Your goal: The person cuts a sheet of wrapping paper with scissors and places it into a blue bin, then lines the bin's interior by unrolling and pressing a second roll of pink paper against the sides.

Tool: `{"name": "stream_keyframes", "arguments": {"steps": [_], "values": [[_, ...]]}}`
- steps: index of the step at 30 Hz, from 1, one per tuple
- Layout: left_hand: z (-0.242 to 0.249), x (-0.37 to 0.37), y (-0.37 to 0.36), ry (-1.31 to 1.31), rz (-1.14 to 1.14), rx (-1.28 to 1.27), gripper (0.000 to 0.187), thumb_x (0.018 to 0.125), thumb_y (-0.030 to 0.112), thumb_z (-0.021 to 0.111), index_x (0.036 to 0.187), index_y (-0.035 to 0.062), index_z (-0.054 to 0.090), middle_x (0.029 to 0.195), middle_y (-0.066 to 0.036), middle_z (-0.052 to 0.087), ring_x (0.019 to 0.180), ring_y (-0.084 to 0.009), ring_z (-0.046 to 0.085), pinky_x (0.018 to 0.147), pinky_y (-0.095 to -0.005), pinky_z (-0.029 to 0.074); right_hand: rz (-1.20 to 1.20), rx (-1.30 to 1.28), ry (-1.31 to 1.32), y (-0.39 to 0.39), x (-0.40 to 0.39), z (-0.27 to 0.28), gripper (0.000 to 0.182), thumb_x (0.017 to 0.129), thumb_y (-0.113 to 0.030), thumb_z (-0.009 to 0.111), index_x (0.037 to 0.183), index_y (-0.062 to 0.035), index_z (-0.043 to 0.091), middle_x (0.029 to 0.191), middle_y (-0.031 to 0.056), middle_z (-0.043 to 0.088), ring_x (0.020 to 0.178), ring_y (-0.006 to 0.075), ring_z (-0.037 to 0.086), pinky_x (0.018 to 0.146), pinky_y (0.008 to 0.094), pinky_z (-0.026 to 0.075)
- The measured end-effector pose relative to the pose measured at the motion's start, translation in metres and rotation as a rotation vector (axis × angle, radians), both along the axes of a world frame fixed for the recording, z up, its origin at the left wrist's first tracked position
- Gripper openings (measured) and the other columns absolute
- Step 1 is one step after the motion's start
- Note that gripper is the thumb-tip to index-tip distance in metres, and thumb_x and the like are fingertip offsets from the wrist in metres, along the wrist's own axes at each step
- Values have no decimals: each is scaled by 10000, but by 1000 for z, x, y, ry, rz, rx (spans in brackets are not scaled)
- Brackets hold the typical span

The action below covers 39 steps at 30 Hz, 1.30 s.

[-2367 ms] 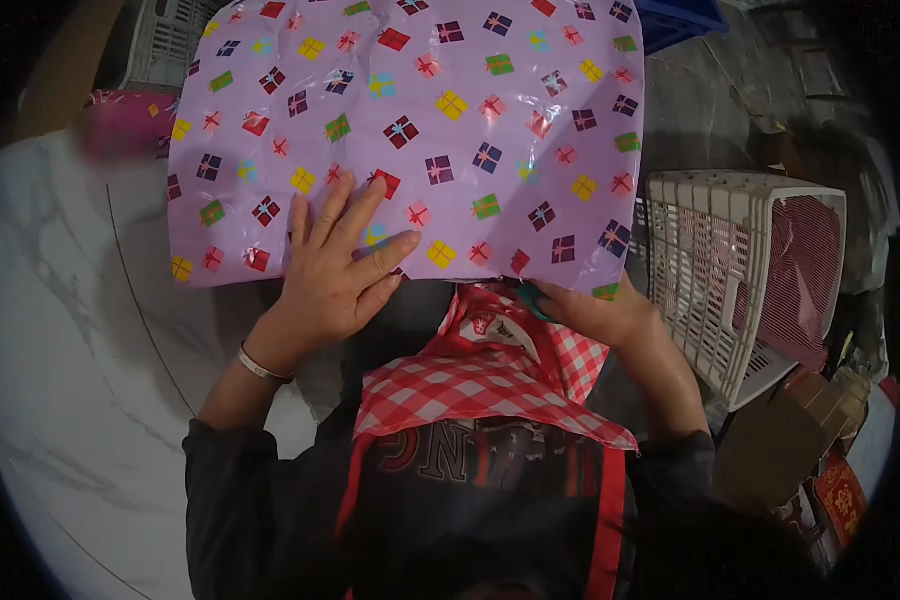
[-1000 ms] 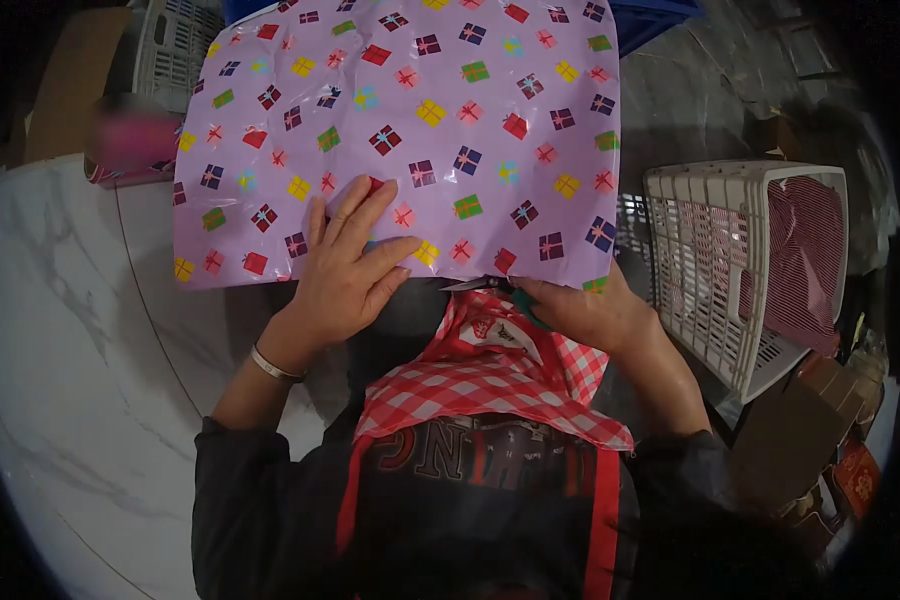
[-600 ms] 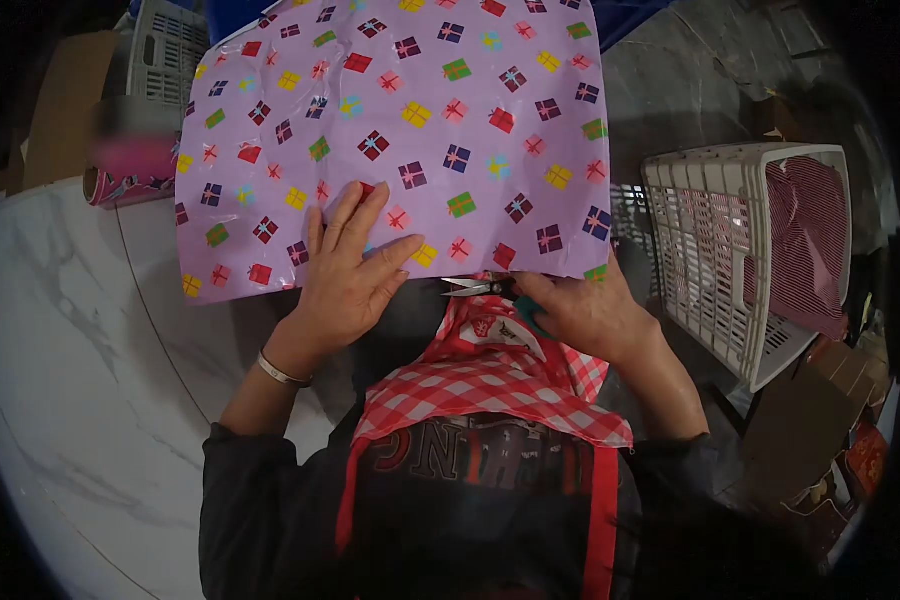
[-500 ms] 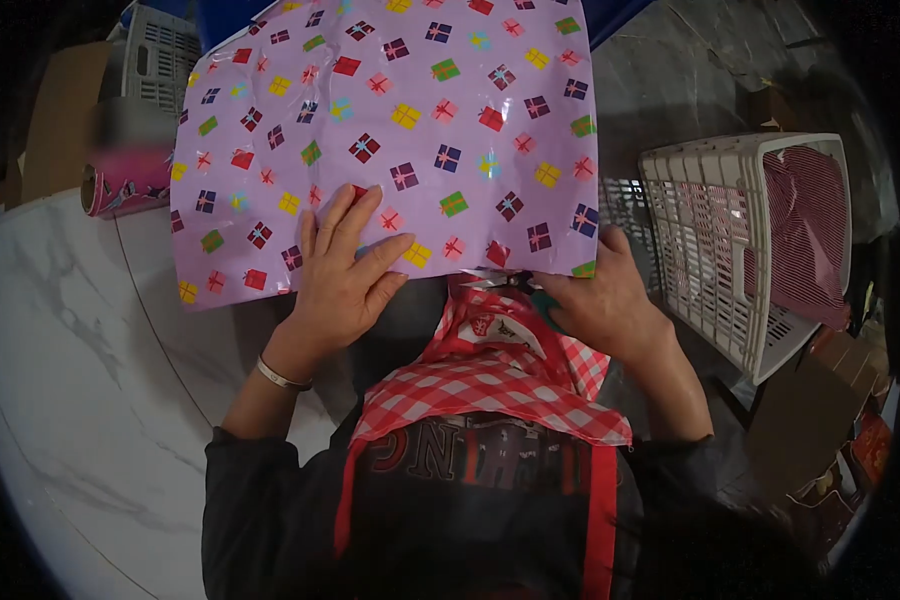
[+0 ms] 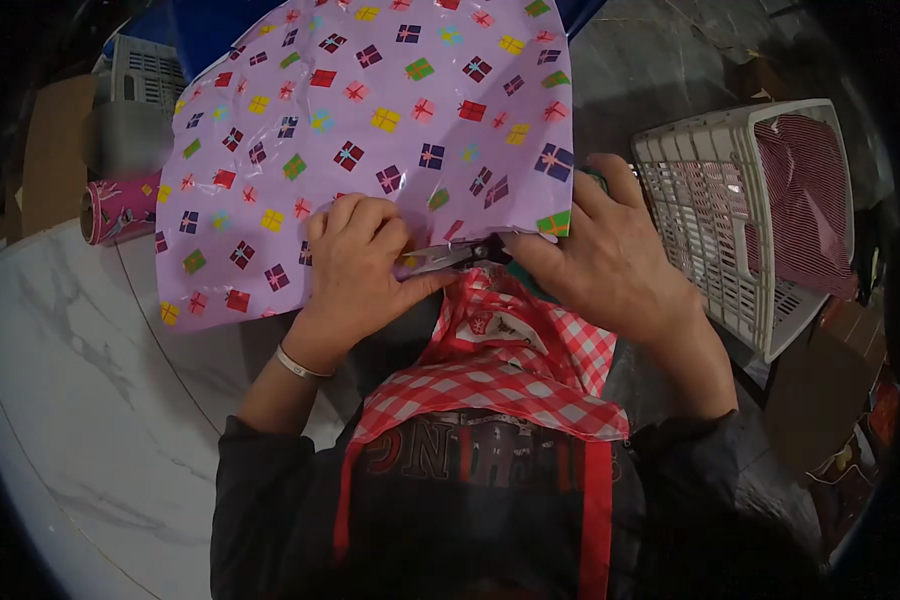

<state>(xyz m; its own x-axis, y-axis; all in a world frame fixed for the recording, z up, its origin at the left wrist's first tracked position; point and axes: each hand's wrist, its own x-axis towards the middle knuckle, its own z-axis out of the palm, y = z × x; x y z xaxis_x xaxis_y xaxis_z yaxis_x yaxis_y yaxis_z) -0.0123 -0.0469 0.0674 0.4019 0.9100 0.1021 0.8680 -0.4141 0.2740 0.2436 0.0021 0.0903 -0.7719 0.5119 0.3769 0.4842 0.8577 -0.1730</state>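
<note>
A sheet of glossy lilac wrapping paper (image 5: 300, 130) printed with small gift boxes spreads before me. My left hand (image 5: 360, 265) grips its near edge, fingers bent on top and the thumb stretched out below. In my right hand (image 5: 615, 240) is a pair of scissors (image 5: 485, 252) with green handles, partly hidden by the fingers and the paper. Their blades point left at the paper's near edge, close to my left thumb. The paper's right corner lies over the scissors, beside my right thumb.
On the right stands a white plastic basket (image 5: 700, 190) with striped dark red material (image 5: 805, 200) inside. A pink printed roll (image 5: 120, 210) lies on the white marbled table (image 5: 100, 380) at left. Behind are a grey crate (image 5: 145, 70) and cardboard (image 5: 55, 150).
The paper has shifted slightly left. My left hand has gone from lying flat to gripping the near edge. My right hand has moved up, and the scissor blades now show.
</note>
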Motion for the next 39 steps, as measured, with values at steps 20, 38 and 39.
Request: {"name": "stream_keyframes", "arguments": {"steps": [20,38,39], "values": [[-6,-8,-2,-153,-39,37,150,734,183,655,839,78,633,993,-29,585,988,-224,526,833,-404,308,-14,-228,-294,-12,14,-8,239,788,-157,596,1018,-131,657,889,64,609,879,225,593,882,433,388],[-10,-16,-1,-314,-44,75,119,790,111,568,845,12,602,986,-102,606,949,-280,532,834,-400,341,-14,-314,-171,-19,6,7,215,714,-111,620,928,-93,620,763,78,607,803,253,613,768,412,403],[-10,-18,-1,-314,-24,43,116,789,108,567,838,9,601,977,-108,608,941,-281,535,832,-399,344,-23,-314,-168,-18,4,7,215,714,-111,620,928,-93,620,763,78,607,803,253,613,768,412,403]]}}
